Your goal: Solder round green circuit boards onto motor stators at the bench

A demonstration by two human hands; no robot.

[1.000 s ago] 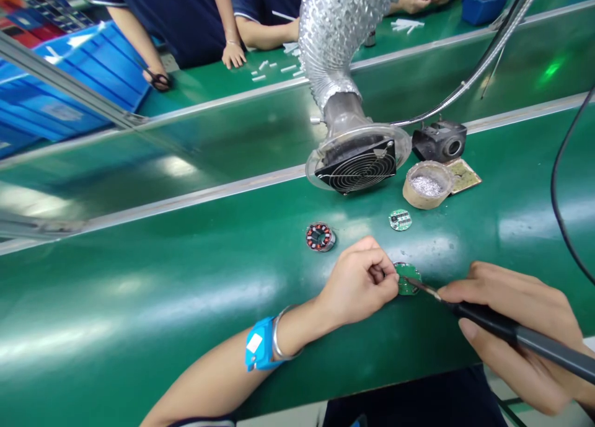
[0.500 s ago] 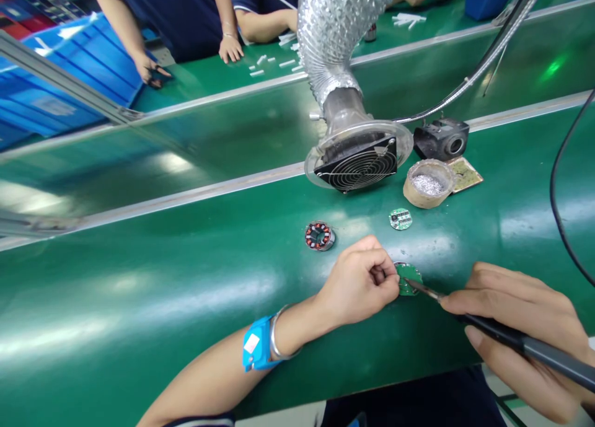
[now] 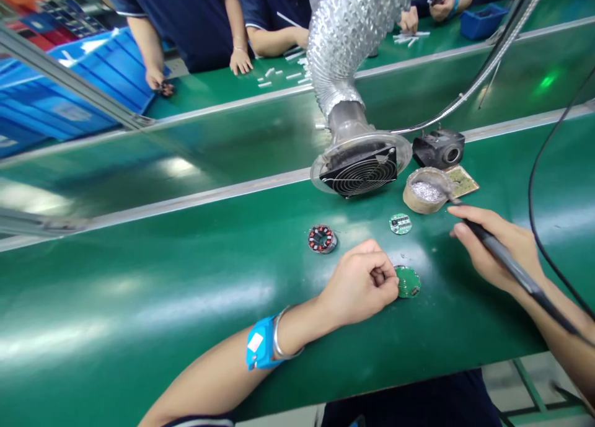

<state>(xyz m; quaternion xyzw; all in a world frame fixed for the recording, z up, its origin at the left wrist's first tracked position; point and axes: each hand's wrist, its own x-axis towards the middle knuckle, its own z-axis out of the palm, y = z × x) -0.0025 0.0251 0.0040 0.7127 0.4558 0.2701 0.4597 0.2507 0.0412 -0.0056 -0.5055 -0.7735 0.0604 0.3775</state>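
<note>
My left hand [image 3: 365, 283] is closed at the left edge of a round green circuit board [image 3: 409, 282], pinching it near the table's front. A blue strap and a metal bangle circle that wrist. In my right hand [image 3: 499, 244] is a soldering iron [image 3: 504, 263], its tip over the rim of a round tan container [image 3: 425, 199] with silvery bits inside. A second small circuit board [image 3: 400, 224] lies behind the first, chips facing up. To the left sits a motor stator [image 3: 322, 238] with copper-coloured windings.
A fume extractor hood [image 3: 360, 167] on a silver duct [image 3: 332, 49] hangs over the table's middle. Behind the container stand a black holder [image 3: 439, 148] and a flat square pad [image 3: 462, 182]. A black cable [image 3: 532, 198] runs at right. Co-workers [image 3: 181, 18] work across the bench.
My right hand has carried the soldering iron away from the board, up to the tan container. My left hand keeps its place at the board. The view has shifted slightly.
</note>
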